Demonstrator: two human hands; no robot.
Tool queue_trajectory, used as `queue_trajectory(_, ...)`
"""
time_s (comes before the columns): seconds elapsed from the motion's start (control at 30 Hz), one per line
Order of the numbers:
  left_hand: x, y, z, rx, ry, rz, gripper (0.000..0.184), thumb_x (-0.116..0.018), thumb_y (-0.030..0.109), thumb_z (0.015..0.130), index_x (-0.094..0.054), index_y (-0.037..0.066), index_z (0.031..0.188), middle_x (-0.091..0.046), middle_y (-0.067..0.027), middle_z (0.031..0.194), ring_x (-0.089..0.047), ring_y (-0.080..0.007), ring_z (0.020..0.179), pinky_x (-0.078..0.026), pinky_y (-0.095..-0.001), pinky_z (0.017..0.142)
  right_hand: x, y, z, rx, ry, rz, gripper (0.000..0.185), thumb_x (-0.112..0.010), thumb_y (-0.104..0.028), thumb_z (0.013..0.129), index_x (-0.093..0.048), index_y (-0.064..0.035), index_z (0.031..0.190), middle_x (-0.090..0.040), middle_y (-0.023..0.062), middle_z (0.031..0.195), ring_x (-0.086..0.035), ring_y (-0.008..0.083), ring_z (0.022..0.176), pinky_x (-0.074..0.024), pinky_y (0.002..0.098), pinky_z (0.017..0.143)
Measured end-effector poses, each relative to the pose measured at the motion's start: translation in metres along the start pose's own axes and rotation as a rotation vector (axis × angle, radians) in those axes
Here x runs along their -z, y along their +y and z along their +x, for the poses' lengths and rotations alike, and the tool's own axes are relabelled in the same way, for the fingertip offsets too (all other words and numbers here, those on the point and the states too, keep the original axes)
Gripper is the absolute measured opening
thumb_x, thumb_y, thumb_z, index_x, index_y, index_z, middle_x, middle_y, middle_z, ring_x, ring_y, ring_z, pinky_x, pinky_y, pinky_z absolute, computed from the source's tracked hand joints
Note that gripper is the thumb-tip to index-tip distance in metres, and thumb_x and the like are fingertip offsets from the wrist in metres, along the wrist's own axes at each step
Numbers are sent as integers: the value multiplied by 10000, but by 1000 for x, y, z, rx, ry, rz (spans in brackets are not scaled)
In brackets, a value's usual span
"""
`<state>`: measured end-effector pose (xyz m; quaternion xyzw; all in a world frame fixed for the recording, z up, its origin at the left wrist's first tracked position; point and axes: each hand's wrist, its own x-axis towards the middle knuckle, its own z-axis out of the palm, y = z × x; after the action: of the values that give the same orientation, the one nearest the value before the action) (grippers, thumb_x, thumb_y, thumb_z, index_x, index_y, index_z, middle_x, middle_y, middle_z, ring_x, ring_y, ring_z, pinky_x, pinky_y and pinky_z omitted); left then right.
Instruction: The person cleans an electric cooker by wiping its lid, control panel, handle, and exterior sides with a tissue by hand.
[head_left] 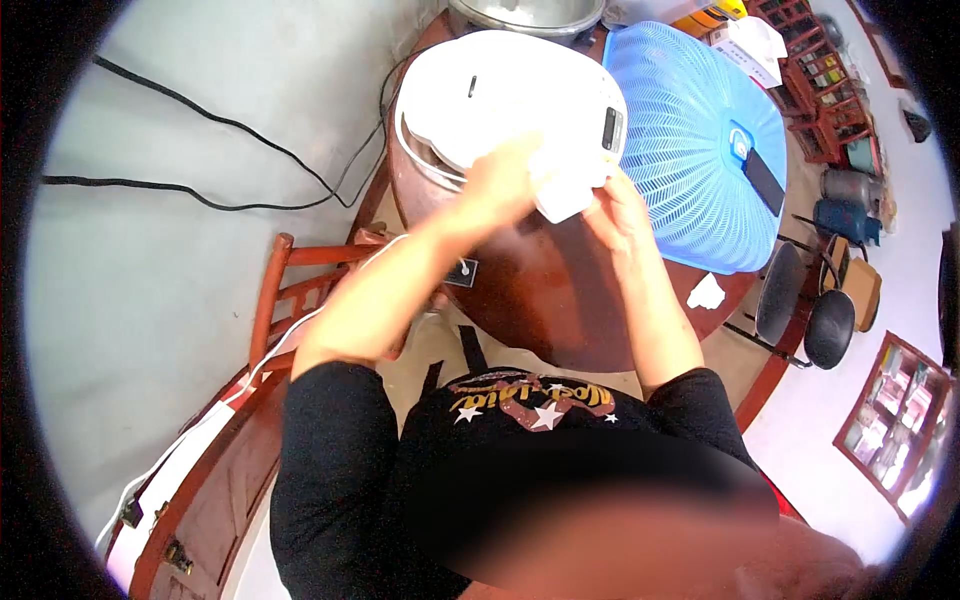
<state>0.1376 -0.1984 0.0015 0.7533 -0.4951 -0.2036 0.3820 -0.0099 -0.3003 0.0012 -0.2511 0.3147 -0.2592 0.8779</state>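
Observation:
A white rice cooker [500,85] with a small dark display stands on the round brown table, its top washed out by glare. My left hand [503,182] is at its near side, blurred, with the fingers closed on a white cloth or tissue [565,195]. At the cooker's front corner, below the display, my right hand [622,213] is curled against the other edge of this white piece. Its fingertips are partly hidden there. Whether the right fingers also touch the cooker, I cannot tell.
Beside the cooker lies a blue mesh food cover [690,150] with a dark phone-like object [765,183] on it. Crumpled tissue [706,292] rests near the table edge [590,330]. A metal basin [530,12] is behind. Black cables [220,120] run along the wall; a wooden chair [285,290] stands left.

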Motion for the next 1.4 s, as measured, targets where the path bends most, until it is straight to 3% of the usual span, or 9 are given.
queue_trajectory(0.07,-20,16,-25,-266,168,-202,410,-675,147,803,-563,-4,1168,-634,-191,1030,-634,-320,916,-504,-398,784,4,13,3,44,-75,59,195,-563,-85,883,-559,1,1058,-627,104,1002,-630,199,874,-528,341,798)
queue_trajectory(0.2,-10,-9,-31,-233,303,-188,207,-666,126,805,-641,17,979,-651,-152,888,-641,-309,789,-516,-381,705,-5,22,7,-129,-132,-276,161,-555,-108,890,-588,4,1001,-643,110,943,-629,264,852,-522,395,773)
queue_trajectory(0.27,16,-18,-14,-248,308,185,165,-677,149,796,-637,35,909,-641,-115,864,-624,-294,743,-507,-378,661,-9,27,11,552,2,-1518,166,-572,-102,859,-598,4,984,-643,148,912,-622,334,843,-513,411,770)
queue_trajectory(0.3,22,-22,0,-282,358,247,154,-675,155,789,-636,42,887,-637,-101,888,-618,-281,764,-499,-369,662,1,35,23,994,-151,-1569,231,-603,-90,809,-588,9,1018,-626,185,954,-598,386,897,-489,424,815)
queue_trajectory(0.33,24,-27,16,-315,410,308,145,-674,161,783,-635,48,865,-632,-87,911,-611,-268,784,-491,-360,663,-2,40,26,998,-218,-1617,306,-641,-87,765,-583,5,1050,-603,183,1044,-573,360,1012,-457,440,883)
queue_trajectory(0.6,5,-53,81,-691,-95,363,70,-589,144,677,-567,82,701,-526,-60,749,-558,-250,747,-463,-376,674,0,61,24,994,-163,-1791,456,-642,-110,727,-553,-6,1162,-526,140,1247,-469,303,1216,-357,449,1024)
queue_trajectory(0.93,-37,-51,208,-500,154,604,121,-578,143,750,-667,70,713,-585,-119,786,-582,-299,834,-483,-414,710,8,69,27,913,-195,-1912,586,-618,-112,728,-448,-42,1285,-435,125,1341,-388,286,1277,-304,457,1054)
queue_trajectory(1.17,-49,-18,105,-736,-266,459,128,-571,169,726,-625,55,707,-591,-130,720,-596,-279,780,-485,-395,703,19,79,29,929,-193,-1899,548,-614,-142,741,-469,-16,1254,-437,160,1290,-383,335,1256,-275,491,1066)
queue_trajectory(1.4,-38,-19,128,-755,-184,511,104,-571,168,730,-628,81,720,-588,-80,775,-575,-246,819,-471,-373,717,14,72,27,985,-192,-1896,533,-576,-149,762,-468,-16,1266,-428,139,1303,-366,305,1276,-265,467,1070)
